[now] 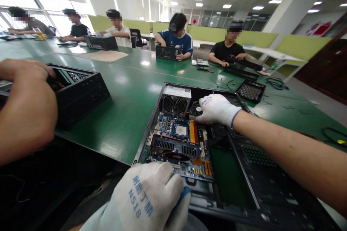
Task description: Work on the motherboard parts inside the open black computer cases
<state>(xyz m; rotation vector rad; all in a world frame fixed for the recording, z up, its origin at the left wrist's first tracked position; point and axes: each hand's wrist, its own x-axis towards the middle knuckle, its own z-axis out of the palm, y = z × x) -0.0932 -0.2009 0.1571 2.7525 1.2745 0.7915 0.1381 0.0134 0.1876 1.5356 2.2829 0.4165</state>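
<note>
An open black computer case (235, 173) lies on its side in front of me. Inside it are a blue motherboard (193, 169) with a bare processor (181, 130), a black graphics card (173, 148) and a power supply (176, 103) with a round grille. My right hand (218, 110), in a white glove, reaches into the far part of the case; its fingers are curled at a small cooling fan (195, 108), which they partly cover. At the near edge of the case, my gloved left hand (154, 191) is closed. What its fingers grip is hidden.
On the left, a person's bare arm (29, 108) reaches into another black case (81, 97). Several people work across the green table (124, 79). A black tray-like part (251, 90) and cables (276, 83) lie beyond my case on the right.
</note>
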